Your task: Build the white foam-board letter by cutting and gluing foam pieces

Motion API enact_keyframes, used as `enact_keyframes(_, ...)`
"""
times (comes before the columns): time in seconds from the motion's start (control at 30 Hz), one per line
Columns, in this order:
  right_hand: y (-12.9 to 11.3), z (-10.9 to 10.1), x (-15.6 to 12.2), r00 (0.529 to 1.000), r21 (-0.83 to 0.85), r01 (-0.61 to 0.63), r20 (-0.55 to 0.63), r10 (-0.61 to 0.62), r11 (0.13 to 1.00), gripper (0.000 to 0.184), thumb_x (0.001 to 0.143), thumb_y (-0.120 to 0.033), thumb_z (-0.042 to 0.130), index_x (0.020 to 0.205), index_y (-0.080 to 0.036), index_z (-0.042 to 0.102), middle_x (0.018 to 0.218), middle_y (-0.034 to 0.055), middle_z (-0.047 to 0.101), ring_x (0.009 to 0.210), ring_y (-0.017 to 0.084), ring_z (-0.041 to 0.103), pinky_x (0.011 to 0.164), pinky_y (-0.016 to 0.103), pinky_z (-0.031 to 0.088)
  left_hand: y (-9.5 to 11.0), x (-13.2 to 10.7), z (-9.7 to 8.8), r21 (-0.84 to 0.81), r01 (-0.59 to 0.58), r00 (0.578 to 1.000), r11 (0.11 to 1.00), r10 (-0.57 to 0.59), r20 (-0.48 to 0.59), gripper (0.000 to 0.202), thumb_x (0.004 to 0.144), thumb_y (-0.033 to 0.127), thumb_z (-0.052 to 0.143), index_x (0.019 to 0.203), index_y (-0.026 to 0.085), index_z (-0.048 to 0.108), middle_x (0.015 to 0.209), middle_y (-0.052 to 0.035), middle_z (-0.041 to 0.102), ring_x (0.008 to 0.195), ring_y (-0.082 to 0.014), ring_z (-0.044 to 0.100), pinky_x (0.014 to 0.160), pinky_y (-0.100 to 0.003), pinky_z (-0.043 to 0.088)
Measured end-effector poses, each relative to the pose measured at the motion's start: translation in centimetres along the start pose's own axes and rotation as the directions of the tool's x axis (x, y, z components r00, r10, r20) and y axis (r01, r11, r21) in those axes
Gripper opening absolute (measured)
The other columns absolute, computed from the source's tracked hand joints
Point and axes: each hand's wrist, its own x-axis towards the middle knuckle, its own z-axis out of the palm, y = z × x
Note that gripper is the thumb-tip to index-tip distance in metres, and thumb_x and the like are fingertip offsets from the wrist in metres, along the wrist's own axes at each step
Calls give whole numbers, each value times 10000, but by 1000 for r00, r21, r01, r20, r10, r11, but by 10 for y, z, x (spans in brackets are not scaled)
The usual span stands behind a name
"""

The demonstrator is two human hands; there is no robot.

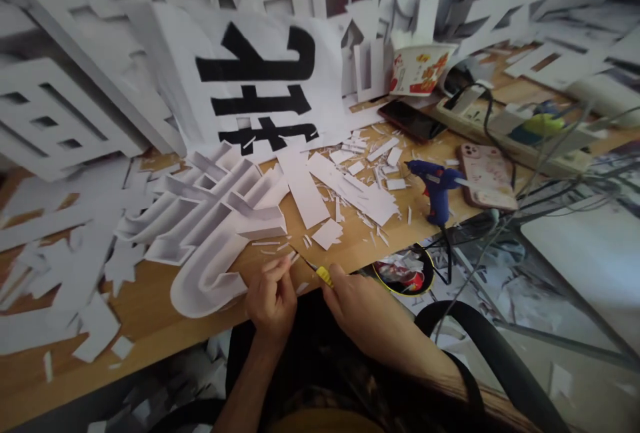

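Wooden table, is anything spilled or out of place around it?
Yes: white scraps litter the wooden table, and more lie on the floor near the bin, which looks odd with a bin so close.

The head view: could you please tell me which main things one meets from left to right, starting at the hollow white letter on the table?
Hollow white letter, left hand, yellow-handled tool, right hand, blue glue gun, pink-cased phone.
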Motion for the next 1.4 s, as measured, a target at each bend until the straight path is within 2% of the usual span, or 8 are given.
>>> enact_keyframes(0.17,-1,14,2,993,61,-52,-99,58,997,256,1025,-164,389,1021,-118,641,897,139,720,787,236,730,570,295,451,-1,0,0,-11,-51,998,999,51,-27,138,891,41,632,949,166,644,866,-42,763,799,-124,738,733,-219,572)
enact_keyframes(0.27,4,8,2,979,142,-136,-129,154,980,271,1038,-225,399,1012,-119,647,903,141,737,832,245,734,632,304,481,-1,2,-1,-26,-70,997,997,68,-43,121,922,66,588,962,167,642,861,-44,759,801,-135,737,736,-239,572)
enact_keyframes(0.37,12,-3,4,929,200,-265,-211,306,943,319,1060,-325,386,1115,-106,610,948,143,741,882,256,728,705,319,502,-2,2,0,-47,-99,994,994,97,-53,145,938,69,551,988,164,647,854,-45,754,807,-143,733,755,-256,572)
enact_keyframes(0.47,17,-6,12,861,258,-353,-286,420,899,263,1025,-256,439,1187,-95,568,1042,159,717,993,262,695,805,327,501,-4,0,2,-59,-129,990,990,124,-72,169,945,71,534,1019,169,650,864,-46,753,814,-151,732,759,-268,570)
enact_keyframes(0.57,19,-1,24,834,259,-367,-334,440,893,253,958,-140,480,1193,-100,565,1118,170,681,1058,256,659,881,330,486,-7,-4,4,-65,-147,986,987,141,-88,174,955,87,525,1041,172,650,863,-46,748,803,-153,730,745,-267,570)
enact_keyframes(0.93,27,-3,39,779,269,-346,-452,434,899,334,931,-195,562,1251,-107,602,1239,191,612,1177,346,533,1001,440,428,-16,-8,11,-77,-207,976,975,201,-86,198,976,108,488,1088,163,642,924,-54,753,868,-156,732,785,-264,567)
enact_keyframes(1.27,27,-7,19,798,351,-314,-406,445,882,386,936,-202,596,1311,-110,605,1328,182,589,1230,310,534,1085,418,412,-33,-14,18,-87,-230,973,969,229,-21,267,972,130,513,1204,178,637,1012,-68,760,897,-168,727,800,-282,566)
enact_keyframes(1.4,44,-54,-40,940,435,-11,-302,158,901,375,916,-268,677,1282,-193,649,1250,113,676,1123,239,639,995,352,490,-32,-16,15,-131,-162,986,978,165,15,221,982,205,538,1170,223,652,1005,-48,747,864,-162,713,799,-309,584)
